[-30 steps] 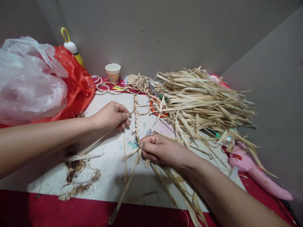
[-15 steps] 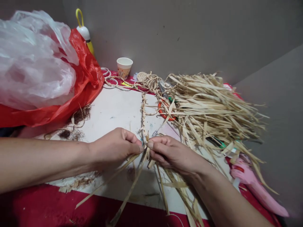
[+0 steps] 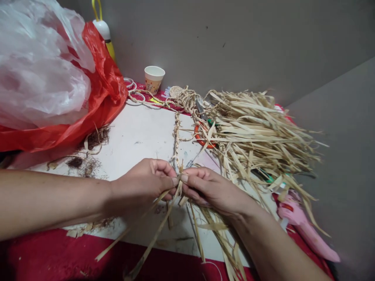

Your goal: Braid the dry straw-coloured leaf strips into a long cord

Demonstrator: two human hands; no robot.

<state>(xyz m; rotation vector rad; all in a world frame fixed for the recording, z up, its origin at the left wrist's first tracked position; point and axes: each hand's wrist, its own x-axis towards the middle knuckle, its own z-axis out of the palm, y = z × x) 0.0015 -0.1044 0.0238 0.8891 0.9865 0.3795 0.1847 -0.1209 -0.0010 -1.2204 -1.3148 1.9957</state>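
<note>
A thin braid of pale dried straw runs down the white board to my fingers. My left hand pinches the straw strands at the braid's lower end, thumb against fingers. Right beside it, my right hand grips the same spot between thumb and forefinger. Loose strands hang from the pinch toward the board's front edge. The exact crossing of the strands is hidden by my fingertips.
A large bundle of straw lies at the right, beside orange-handled scissors and a pink tool. Behind stand a paper cup and coiled braid. Plastic bags fill the left; the board covers red cloth.
My two hands have drawn slightly closer together at the braid's end. The view has shifted a little, and the bottle and bags sit higher in it.
</note>
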